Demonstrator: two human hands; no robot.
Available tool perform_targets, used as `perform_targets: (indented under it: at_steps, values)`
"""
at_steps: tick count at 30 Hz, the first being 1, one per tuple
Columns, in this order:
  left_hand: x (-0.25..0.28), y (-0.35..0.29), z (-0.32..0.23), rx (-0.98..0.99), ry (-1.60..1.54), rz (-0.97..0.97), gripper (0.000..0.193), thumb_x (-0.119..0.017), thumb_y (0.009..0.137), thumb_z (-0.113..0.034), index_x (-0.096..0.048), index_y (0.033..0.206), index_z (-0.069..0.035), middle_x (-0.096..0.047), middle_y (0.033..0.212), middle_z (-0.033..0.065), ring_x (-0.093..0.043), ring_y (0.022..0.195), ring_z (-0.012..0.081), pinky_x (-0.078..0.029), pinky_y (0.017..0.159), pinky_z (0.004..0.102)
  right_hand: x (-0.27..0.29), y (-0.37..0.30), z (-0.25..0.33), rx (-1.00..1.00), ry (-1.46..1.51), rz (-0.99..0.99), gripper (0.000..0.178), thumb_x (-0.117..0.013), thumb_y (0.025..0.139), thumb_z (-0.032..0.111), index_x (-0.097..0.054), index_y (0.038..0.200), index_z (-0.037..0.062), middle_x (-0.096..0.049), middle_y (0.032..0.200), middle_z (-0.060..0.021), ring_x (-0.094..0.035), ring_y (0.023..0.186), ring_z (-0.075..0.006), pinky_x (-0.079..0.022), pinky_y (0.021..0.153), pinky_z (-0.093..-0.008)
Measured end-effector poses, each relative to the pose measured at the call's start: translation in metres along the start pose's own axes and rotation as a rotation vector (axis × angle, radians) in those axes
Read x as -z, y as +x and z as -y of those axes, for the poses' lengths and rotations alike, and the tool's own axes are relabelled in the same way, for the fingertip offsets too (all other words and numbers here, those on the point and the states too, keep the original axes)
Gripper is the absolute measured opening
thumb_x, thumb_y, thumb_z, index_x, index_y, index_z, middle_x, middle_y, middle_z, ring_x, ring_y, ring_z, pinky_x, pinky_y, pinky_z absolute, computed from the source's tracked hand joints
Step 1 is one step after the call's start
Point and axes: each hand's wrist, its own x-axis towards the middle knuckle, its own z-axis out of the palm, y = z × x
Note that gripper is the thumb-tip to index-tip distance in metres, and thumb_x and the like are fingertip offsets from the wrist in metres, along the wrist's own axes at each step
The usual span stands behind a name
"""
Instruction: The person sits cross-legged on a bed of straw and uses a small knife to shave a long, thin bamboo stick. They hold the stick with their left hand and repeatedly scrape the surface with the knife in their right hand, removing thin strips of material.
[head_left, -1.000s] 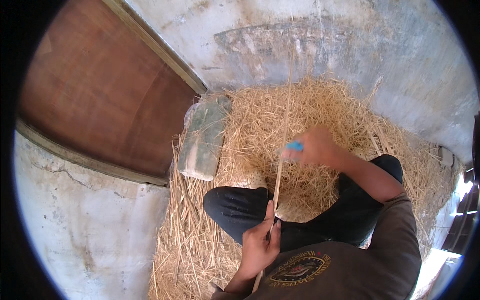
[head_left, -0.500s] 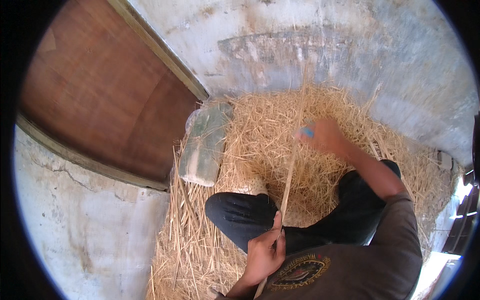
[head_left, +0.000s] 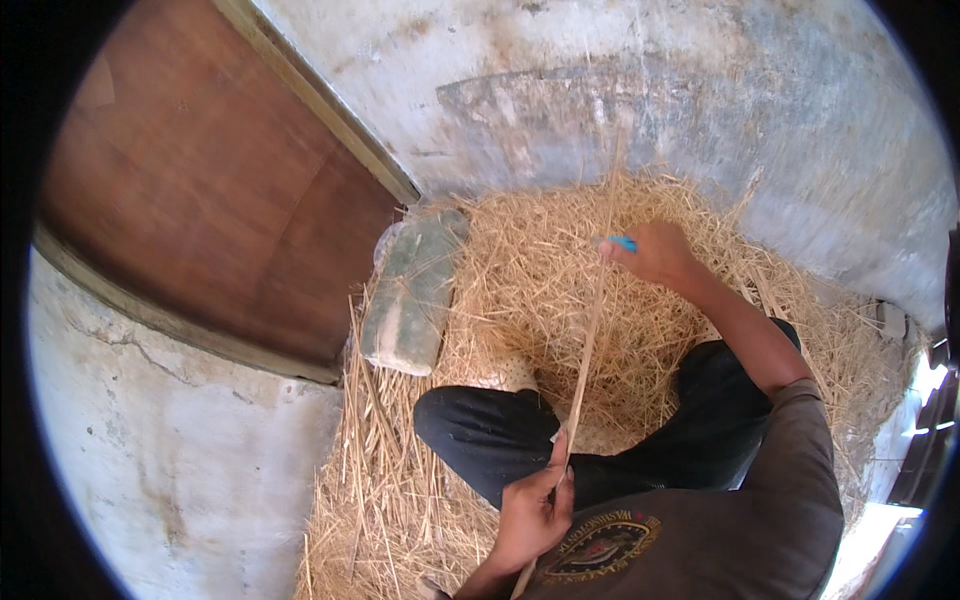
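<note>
A long, thin pale stalk [head_left: 583,365] runs upward from my lap, tapering past my right hand toward the wall. My left hand [head_left: 533,512] grips its lower part, with the index finger stretched along it and the thumb beside it. Farther up, my right hand [head_left: 655,252] is closed around a small tool with a blue handle [head_left: 624,243]. The tool's tip lies at or close to the stalk; its exact kind and any blade are too small to make out. Loose straw [head_left: 540,270] covers the ground beneath.
My bent legs in dark trousers [head_left: 480,430] frame the work. Left of them lies a greenish block [head_left: 410,295] in clear wrapping, with longer stalks [head_left: 380,470] below it. A brown door panel [head_left: 220,180] and a stained wall [head_left: 690,100] enclose the spot.
My right hand has shifted slightly up along the stalk with the blue-handled tool. My left hand stays nearly in place on the stalk.
</note>
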Motion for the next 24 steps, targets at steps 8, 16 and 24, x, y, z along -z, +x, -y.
perform_targets:
  at_steps: [8,16,24]
  values:
    - [0.001,-0.001,0.021,-0.099,-0.076,-0.097,0.034,-0.055,0.086,0.0,-0.055,0.119,0.007,-0.057,0.116,0.0272,-0.066,0.061,0.0274,-0.047,0.055,0.0296,-0.012,-0.05,0.057,0.306,0.109,0.084,0.078,-0.041,0.075,0.082,-0.062,0.058,0.0087,-0.052,0.047,-0.01,-0.055,0.044,-0.0279,-0.041,0.044,-0.0408]
    - [-0.006,0.017,0.011,-0.07,-0.03,-0.081,0.041,-0.055,0.086,0.0,-0.051,0.126,0.006,-0.061,0.105,0.0286,-0.065,0.06,0.0221,-0.048,0.055,0.0289,-0.01,-0.02,0.026,0.224,0.013,-0.052,0.076,-0.044,0.075,0.081,-0.061,0.057,0.009,-0.052,0.046,-0.009,-0.054,0.042,-0.0269,-0.04,0.042,-0.0402]
    - [-0.002,0.003,0.015,-0.023,-0.035,-0.087,0.04,-0.055,0.085,0.0,-0.052,0.124,0.006,-0.063,0.091,0.0264,-0.063,0.057,0.0237,-0.047,0.056,0.0289,-0.021,-0.006,0.02,0.191,0.012,-0.047,0.077,-0.04,0.078,0.08,-0.063,0.059,0.0098,-0.049,0.045,-0.0048,-0.048,0.04,-0.0208,-0.037,0.041,-0.0376]
